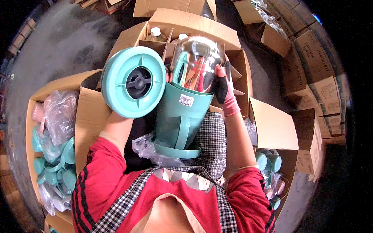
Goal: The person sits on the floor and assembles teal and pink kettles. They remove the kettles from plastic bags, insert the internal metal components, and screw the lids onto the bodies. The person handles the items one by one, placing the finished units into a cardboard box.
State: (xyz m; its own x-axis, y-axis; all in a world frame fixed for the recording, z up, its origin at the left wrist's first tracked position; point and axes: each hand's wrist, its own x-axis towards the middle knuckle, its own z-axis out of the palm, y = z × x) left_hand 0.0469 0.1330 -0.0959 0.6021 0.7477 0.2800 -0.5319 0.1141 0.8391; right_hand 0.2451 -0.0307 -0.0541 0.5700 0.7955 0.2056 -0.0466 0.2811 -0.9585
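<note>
A teal flask body (176,112) with a side handle stands tilted in front of my chest. From its open upper end sticks a shiny silver glass liner (200,58), rounded end up. My right hand (226,85), in a pink and black glove, grips the liner's right side. A teal round flask base (116,89) with a dark centre is raised in front of my left forearm. It covers most of my left hand (168,73), which appears to hold it; a few fingertips show beside the liner.
A divided carton (194,19) ahead holds white-capped bottles (156,34). The left carton (91,112) holds teal and pink parts with plastic bags. Another open carton (272,120) with parts stands at right. Stacked cartons (311,62) line the far right. Clear plastic (149,151) lies by the flask.
</note>
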